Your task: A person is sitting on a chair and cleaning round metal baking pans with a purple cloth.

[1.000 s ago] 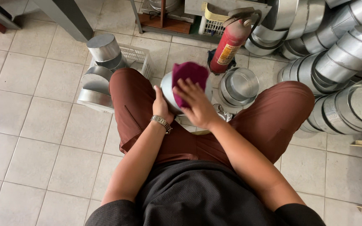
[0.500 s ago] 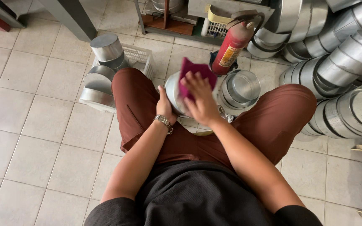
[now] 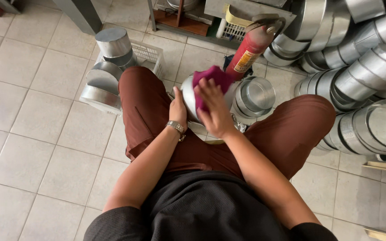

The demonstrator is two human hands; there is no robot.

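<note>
The right hand lies flat on a magenta cloth, fingers spread and pressing it against the upper side of a round metal pan held between the knees; it grips nothing in a fist, only pins the cloth under palm and fingers. The left hand, a metal wristwatch on its wrist, is curled against the pan's near-left wall, steadying it.

Against the view a second ago, the cloth has travelled: then it sat higher, bunched above the fingers at the pan's far edge, and now it is spread beneath the hand and drawn a little toward the body. The left hand has kept its place on the pan's side. That reads as one stroke of a wiping motion across the pan's surface, with the pan held fixed, so the rubbing looks mid-course, not finished.

The pan sits in the lap between the thighs of the brown trousers, directly under the right hand and touching the left. Just beyond it on the tiled floor stands a stack of similar pans, with a red fire extinguisher behind. More pans are piled toward the floor's right edge, and a few sit on a white crate toward the far left.
</note>
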